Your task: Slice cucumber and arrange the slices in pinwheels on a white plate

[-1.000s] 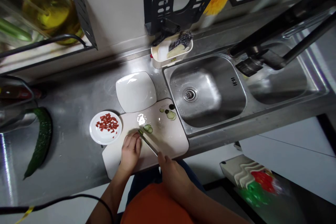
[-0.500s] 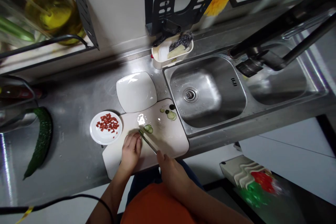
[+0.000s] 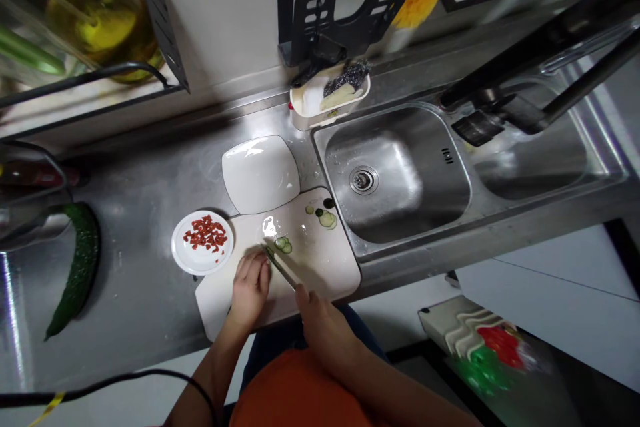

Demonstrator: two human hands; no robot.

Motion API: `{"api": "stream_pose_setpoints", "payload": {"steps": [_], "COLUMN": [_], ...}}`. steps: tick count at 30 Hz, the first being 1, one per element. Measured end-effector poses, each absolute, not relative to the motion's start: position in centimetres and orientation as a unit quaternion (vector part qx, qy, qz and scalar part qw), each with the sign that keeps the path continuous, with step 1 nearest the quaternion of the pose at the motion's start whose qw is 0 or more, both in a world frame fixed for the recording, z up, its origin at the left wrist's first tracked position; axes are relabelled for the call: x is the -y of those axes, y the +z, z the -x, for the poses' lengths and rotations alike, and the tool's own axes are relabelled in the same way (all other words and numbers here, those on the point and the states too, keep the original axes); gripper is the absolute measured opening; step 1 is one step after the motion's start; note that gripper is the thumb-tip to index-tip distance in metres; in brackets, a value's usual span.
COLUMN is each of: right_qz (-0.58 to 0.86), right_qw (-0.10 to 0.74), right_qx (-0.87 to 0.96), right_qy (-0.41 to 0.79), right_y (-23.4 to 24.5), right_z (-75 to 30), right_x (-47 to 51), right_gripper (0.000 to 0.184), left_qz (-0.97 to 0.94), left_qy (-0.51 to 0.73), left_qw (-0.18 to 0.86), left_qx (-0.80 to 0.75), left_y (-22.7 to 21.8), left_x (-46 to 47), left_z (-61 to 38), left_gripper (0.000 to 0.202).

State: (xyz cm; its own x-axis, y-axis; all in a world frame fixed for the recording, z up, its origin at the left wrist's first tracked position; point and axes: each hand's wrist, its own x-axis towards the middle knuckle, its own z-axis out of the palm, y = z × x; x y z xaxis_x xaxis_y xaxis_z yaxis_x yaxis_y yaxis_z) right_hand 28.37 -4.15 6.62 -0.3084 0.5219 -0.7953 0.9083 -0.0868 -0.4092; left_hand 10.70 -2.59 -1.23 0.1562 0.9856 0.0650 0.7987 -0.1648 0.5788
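My right hand (image 3: 316, 310) is closed round the handle of a knife (image 3: 283, 269), its blade slanting up and left over the white cutting board (image 3: 320, 273). Beside the blade, the fingers of my left hand (image 3: 251, 282) are curled over a piece of cucumber, which they mostly hide. A few cut cucumber slices (image 3: 283, 245) lie just right of the knife tip. More slices and dark green end bits (image 3: 327, 219) rest at the board's upper right corner.
A white plate of chopped red pieces (image 3: 179, 250) overlaps the board's left edge. Behind the board is a square white plate (image 3: 260, 173). A whole cucumber (image 3: 77, 273) lies far left. To the right are a steel sink (image 3: 395, 173), a faucet (image 3: 480, 127) and a sponge holder (image 3: 330, 115).
The knife has shifted slightly up and left, its tip now reaching a bit further past my left fingers. My left hand stays in place on the cucumber.
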Motion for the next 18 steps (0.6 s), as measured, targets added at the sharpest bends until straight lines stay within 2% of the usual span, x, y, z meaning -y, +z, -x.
{"api": "stream_pose_setpoints", "payload": {"steps": [7,18], "right_qz": [-0.557,-0.567], "right_qw": [0.218,0.185], "right_qx": [-0.636,-0.671], "right_qy": [-0.488,-0.441], "right_y": [6.9,5.4], "right_z": [-27.9,-27.2], "right_x": [3.0,2.7], "right_gripper": [0.045,0.040], "left_qz": [-0.730,-0.732], "left_qy": [0.226,0.232], "left_qw": [0.217,0.216], "left_qx": [-0.608,-0.603], "left_y": [-1.2,-1.0], "left_x": [2.5,2.4], "left_z": [-10.8,-10.9], "left_gripper": [0.021,0.020]}}
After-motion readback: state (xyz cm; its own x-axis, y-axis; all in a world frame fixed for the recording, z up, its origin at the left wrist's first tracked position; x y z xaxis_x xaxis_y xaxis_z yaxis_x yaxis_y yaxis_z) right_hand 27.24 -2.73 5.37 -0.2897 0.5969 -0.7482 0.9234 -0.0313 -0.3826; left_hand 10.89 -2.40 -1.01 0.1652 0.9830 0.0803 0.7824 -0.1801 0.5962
